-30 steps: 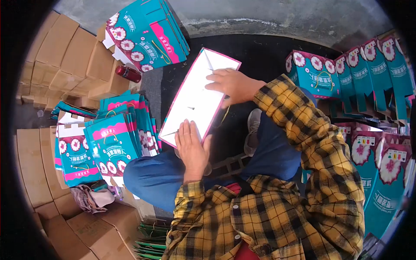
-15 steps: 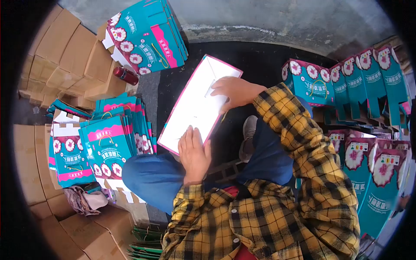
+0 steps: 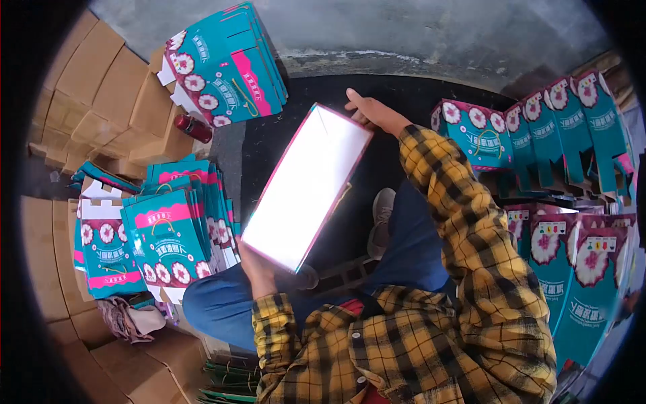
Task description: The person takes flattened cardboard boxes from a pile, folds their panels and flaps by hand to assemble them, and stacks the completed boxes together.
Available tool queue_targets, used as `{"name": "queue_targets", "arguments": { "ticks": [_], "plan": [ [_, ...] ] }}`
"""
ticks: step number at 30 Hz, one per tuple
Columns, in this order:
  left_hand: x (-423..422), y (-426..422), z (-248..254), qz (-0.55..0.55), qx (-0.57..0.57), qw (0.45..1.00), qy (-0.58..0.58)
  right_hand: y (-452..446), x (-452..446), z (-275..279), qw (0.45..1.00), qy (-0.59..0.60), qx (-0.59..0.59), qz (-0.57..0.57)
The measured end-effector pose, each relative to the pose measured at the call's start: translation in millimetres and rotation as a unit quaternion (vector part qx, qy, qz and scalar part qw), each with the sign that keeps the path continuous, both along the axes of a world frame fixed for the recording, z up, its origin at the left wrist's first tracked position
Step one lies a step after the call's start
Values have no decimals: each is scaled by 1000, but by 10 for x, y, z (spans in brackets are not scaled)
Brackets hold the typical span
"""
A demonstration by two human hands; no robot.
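A teal and pink gift box [image 3: 306,188] stands in front of me, its white inside bottom facing up and a yellow cord handle on its right side. My left hand [image 3: 258,271] grips the near left corner, with the fingers hidden under or behind the box. At the far right corner is my right hand [image 3: 378,114], its visible fingers stretched out and apart. Some of its fingertips pass behind the box edge, so contact there is hard to make out.
Flat teal cartons lie stacked at the far left [image 3: 222,67] and near left [image 3: 168,222]. Formed gift boxes [image 3: 478,135] line the right side. Brown cardboard boxes [image 3: 108,81] pile up on the left, beside a dark red bottle [image 3: 193,127]. A concrete wall [image 3: 404,34] rises behind.
Both hands have left the inside of the box. My left hand has moved to its near left corner, and my right hand up to the far right corner. The box has shifted slightly.
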State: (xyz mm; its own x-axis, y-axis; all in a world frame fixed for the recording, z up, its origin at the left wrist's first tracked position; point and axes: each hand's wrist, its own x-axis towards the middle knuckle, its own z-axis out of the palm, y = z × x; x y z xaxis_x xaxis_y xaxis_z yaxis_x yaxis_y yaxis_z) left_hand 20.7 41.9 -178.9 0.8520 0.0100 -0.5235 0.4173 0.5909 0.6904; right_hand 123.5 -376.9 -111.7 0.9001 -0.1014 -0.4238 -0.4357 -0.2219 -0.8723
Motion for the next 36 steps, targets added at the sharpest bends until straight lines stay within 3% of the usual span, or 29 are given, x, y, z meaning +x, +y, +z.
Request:
{"name": "queue_targets", "arguments": {
  "ticks": [2, 4, 5, 6, 9, 12, 14, 15, 16, 20, 23, 24, 26, 28, 32, 34, 35, 36],
  "plan": [
    [0, 72, -47, -74, -74, 994, 22, -107, -48, -171, 998, 43, 46, -19],
    [10, 40, -230, -84, -53, 995, 2, -85, -70, -393, 993, 91, -28, 68],
    [13, -9, -240, -112, -38, 992, 33, -18, -164, -286, 971, -29, -145, 187],
    [6, -24, -239, -140, -22, 988, 65, 59, -291, -191, 991, 38, 98, 84],
    [57, 61, -165, -149, -50, 986, 60, 82, -367, -37, 979, 86, 171, 72],
    [76, 117, -111, -132, -90, 986, 55, -44, -357, -35, 979, -7, 165, 124],
    [79, 153, -60, -131, -1, 990, -48, 13, -521, 388, 930, -25, 361, 66],
    [-1, -55, 365, -126, 31, 986, -109, -36, -459, 366, 929, -75, 354, 69],
    [52, -51, 321, -131, 58, 965, -218, -122, -363, 273, 926, -125, 348, 72],
    [20, 36, 278, -57, 120, 968, -214, -111, -424, 306, 975, -73, 210, 14],
    [-78, -43, 174, -43, 141, 977, -157, -64, -482, 184, 976, -57, 208, -36],
    [-115, 2, -33, -49, 139, 977, -152, -41, -545, 183, 972, -62, 209, -85],
    [-191, 104, -556, -85, 157, 974, -138, -213, -484, -127, 972, -59, 225, -39],
    [-228, 5, -431, -101, 192, 969, -118, -144, -517, -40, 950, -80, 299, 38],
    [-178, -98, -146, -54, 138, 979, -141, -351, -418, -405, 959, 26, 282, 15],
    [-224, -145, -61, -152, 383, 888, -202, -360, -397, -422, 989, 89, 99, 67],
    [-174, -97, -318, -149, 445, 841, -269, -403, -338, -400, 983, 39, -49, 172],
    [-156, -50, -389, -172, 560, 749, -311, -359, -325, -425, 982, 46, -46, 179]
  ]
}}
